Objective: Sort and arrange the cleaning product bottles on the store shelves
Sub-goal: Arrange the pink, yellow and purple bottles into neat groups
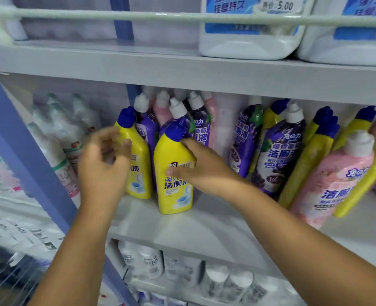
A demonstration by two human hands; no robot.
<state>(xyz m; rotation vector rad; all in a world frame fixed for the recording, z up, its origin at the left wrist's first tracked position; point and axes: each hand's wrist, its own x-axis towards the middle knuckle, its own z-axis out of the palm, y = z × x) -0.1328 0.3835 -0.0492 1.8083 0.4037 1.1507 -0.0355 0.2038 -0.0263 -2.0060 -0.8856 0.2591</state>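
Note:
Two yellow toilet-cleaner bottles with blue caps stand on the middle shelf (200,226). My right hand (202,166) grips the front yellow bottle (173,184) from its right side, thumb across the label. My left hand (105,164) is blurred, fingers spread, at the left side of the rear yellow bottle (139,164); whether it touches the bottle is unclear. Behind them stand purple bottles (244,138) and pink bottles (162,111) with white caps. Further right, a purple bottle (279,155), a pink bottle (334,182) and yellow bottles (310,160) lean to the right.
Large white jugs with blue labels (248,36) sit on the upper shelf behind a rail. A blue upright post (23,155) bounds the shelf on the left, with wrapped clear bottles (61,133) beyond. White bottles (151,261) fill the shelf below.

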